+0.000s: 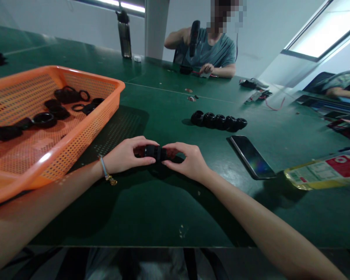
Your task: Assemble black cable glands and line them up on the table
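Observation:
Just above the green table, a short black ribbed cylindrical part (pixel 155 152) lies sideways between my two hands. My left hand (pixel 131 154) is closed around its left end, thumb in front and fingers behind. At its right end, my right hand (pixel 188 160) pinches it between thumb and fingers. Whether it is one piece or two joined pieces I cannot tell. Beyond my right hand a row of several black ring-shaped parts (pixel 218 121) stands on the table. More black parts, some of them open rings (pixel 45 119), lie in the orange basket (pixel 116 89) at the left.
Right of my hands lie a phone (pixel 252 157) and a bottle of yellow liquid (pixel 323 171) on its side. A dark drink bottle (pixel 124 37) stands at the back. Across the green table (pixel 151 210), a person (pixel 218 54) holds a dark tool; wired parts (pixel 258 95) lie nearby.

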`<state>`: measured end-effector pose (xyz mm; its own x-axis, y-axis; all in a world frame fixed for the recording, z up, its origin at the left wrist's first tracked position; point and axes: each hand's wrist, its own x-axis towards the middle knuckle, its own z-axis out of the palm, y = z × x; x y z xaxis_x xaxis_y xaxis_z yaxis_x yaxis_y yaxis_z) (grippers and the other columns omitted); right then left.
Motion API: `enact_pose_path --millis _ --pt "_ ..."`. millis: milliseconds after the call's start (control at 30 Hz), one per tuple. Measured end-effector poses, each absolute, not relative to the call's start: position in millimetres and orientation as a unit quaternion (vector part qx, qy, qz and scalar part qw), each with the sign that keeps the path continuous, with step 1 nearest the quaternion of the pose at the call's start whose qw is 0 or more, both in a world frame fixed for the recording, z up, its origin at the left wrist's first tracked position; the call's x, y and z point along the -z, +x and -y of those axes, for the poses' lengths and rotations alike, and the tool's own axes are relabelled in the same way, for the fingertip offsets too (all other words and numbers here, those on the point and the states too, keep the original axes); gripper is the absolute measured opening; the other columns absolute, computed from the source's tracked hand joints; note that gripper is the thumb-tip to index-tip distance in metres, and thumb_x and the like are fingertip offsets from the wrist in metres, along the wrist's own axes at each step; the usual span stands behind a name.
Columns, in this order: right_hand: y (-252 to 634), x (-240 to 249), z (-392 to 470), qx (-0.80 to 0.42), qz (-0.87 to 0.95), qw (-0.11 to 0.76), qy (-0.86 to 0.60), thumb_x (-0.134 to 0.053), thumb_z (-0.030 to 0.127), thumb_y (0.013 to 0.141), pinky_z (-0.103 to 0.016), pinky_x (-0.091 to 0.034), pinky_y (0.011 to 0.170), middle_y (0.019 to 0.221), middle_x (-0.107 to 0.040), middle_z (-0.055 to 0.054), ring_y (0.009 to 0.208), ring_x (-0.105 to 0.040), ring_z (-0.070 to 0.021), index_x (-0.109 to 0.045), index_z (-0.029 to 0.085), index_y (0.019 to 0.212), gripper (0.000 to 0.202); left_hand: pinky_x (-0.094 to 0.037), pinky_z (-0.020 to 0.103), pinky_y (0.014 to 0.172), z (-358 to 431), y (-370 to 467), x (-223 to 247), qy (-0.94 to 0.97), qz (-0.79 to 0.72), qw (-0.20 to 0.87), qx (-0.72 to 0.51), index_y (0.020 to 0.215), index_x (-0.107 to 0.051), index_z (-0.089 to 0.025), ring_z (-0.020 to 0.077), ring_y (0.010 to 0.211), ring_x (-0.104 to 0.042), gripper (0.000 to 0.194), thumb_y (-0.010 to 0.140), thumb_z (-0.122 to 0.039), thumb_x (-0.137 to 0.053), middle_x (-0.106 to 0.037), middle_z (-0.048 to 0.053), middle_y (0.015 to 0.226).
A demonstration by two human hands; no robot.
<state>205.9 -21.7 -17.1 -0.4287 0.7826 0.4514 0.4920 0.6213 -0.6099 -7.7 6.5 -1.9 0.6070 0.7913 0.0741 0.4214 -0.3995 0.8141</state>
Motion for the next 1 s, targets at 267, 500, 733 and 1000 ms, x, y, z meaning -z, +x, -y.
enact_pose_path --millis 267,500,733,1000 --pt "206.1 15.4 22.7 -0.21 0.817 0.361 -0.396 -0.066 0.023 0.073 -0.025 -0.054 0.065 0.082 -0.071 -0.003 0.067 -0.065 -0.0121 -0.067 0.016 0.095 0.024 -0.048 0.027 0.073 -7.3 -7.4 1.7 0.814 -0.377 0.382 -0.223 0.107 -0.062 -0.016 0.0149 0.077 -0.056 0.046 0.07 -0.044 -0.062 -0.057 0.003 0.092" --pt "206.4 14.9 22.4 -0.224 0.815 0.358 -0.397 -0.067 0.025 0.073 -0.026 -0.054 0.065 0.084 -0.072 -0.004 0.067 -0.065 -0.0125 -0.067 0.016 0.095 0.024 -0.048 0.027 0.072 -6.5 -7.9 -0.6 0.825 -0.376 0.362 -0.217 0.107 -0.062 -0.018 0.0159 0.078 -0.056 0.047 0.071 -0.046 -0.061 -0.058 0.003 0.09" --pt "206.3 14.2 23.4 -0.237 0.81 0.361 -0.398 -0.067 0.024 0.072 -0.025 -0.054 0.064 0.084 -0.073 -0.006 0.066 -0.066 -0.0124 -0.067 0.013 0.093 0.024 -0.048 0.028 0.074 -6.3 -7.6 -0.7 0.826 -0.376 0.362 -0.213 0.108 -0.062 -0.016 0.0164 0.079 -0.056 0.047 0.071 -0.045 -0.061 -0.058 0.003 0.091" --pt "206.0 14.4 23.0 -0.259 0.799 0.362 -0.405 -0.067 0.025 0.071 -0.025 -0.054 0.064 0.084 -0.073 -0.004 0.065 -0.065 -0.0121 -0.068 0.015 0.092 0.023 -0.047 0.028 0.073 -7.2 -7.6 1.0 0.826 -0.374 0.36 -0.219 0.108 -0.062 -0.016 0.0164 0.078 -0.056 0.048 0.071 -0.046 -0.061 -0.057 0.003 0.089"
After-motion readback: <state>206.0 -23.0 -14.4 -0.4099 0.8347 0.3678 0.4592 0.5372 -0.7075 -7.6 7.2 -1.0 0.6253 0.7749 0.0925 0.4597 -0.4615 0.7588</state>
